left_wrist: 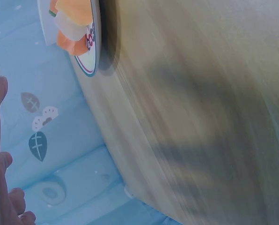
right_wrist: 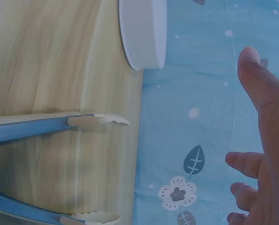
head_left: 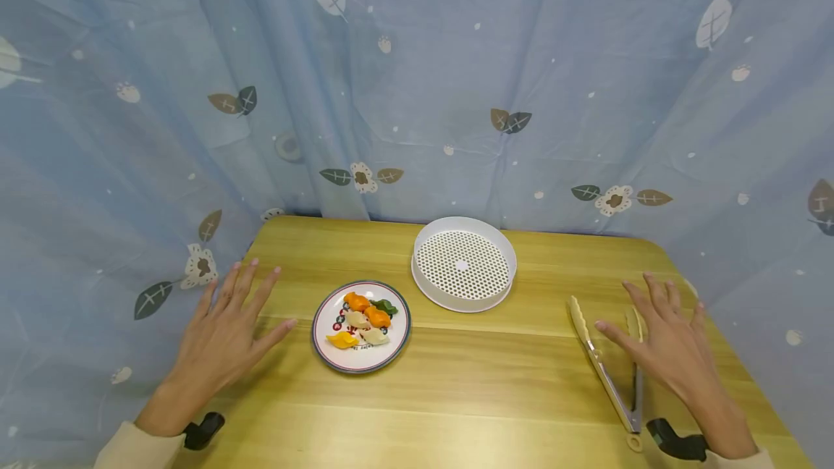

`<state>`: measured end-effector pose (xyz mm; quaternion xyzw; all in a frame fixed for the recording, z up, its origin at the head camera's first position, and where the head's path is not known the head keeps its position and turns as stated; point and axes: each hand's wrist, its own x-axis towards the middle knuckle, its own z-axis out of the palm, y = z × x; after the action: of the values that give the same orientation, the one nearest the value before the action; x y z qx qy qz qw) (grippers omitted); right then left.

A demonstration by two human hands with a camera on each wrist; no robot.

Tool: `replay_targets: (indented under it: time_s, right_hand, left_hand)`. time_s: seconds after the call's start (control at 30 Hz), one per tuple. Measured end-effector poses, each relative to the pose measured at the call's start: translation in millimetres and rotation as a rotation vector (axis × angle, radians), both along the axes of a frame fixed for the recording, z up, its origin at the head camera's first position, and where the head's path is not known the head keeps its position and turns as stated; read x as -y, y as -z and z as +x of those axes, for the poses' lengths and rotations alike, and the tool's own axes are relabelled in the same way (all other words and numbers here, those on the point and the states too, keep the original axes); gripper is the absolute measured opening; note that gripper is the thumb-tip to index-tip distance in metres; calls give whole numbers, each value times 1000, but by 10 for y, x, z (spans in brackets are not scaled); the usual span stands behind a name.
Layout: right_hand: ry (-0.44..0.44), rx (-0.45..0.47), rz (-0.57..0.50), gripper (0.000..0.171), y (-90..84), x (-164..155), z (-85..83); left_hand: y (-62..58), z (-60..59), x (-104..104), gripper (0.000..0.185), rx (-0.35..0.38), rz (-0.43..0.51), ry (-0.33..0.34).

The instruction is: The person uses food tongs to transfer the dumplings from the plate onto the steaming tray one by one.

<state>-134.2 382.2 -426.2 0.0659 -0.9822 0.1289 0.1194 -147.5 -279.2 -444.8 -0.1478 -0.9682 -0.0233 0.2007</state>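
Observation:
My left hand point(head_left: 224, 335) hovers with spread fingers over the table's left side, left of a round plate point(head_left: 326, 357). On that plate lie several small dumpling-shaped pieces: orange point(head_left: 377, 318), yellow point(head_left: 342, 340), cream point(head_left: 374, 336) and dark green point(head_left: 386, 306). Fingers spread, my right hand point(head_left: 671, 342) is held above the table at the right, partly covering one arm of the tongs point(head_left: 609, 381). These tongs lie spread apart, cream tips pointing away from me. Neither hand holds anything. In the right wrist view the tongs point(right_wrist: 32, 129) lie below the hand point(right_wrist: 275, 140).
A round white steamer tray point(head_left: 462, 299) with a perforated base stands at the back middle of the wooden table point(head_left: 469, 382). Behind the table and along its sides hangs a blue curtain point(head_left: 423, 78) with leaf and flower prints. Each wrist wears a black strap mount point(head_left: 677, 441).

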Motion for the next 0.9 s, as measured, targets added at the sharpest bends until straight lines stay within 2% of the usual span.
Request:
replay_targets:
  time_s: [0.3, 0.57, 0.8, 0.9]
  right_hand:
    - [3, 1, -3, 93, -21, 16, 13]
    - [103, 59, -16, 76, -30, 89, 86]
    - [140, 143, -39, 72, 81, 79, 171]
    - [159, 178, -54, 72, 161, 60, 202]
  left_hand:
    - [12, -13, -5, 94, 11, 6, -9]
    - [58, 3, -35, 82, 45, 39, 11]
    - [154, 37, -79, 53, 55, 203, 62]
    - [215, 46, -108, 47, 101, 287, 54]
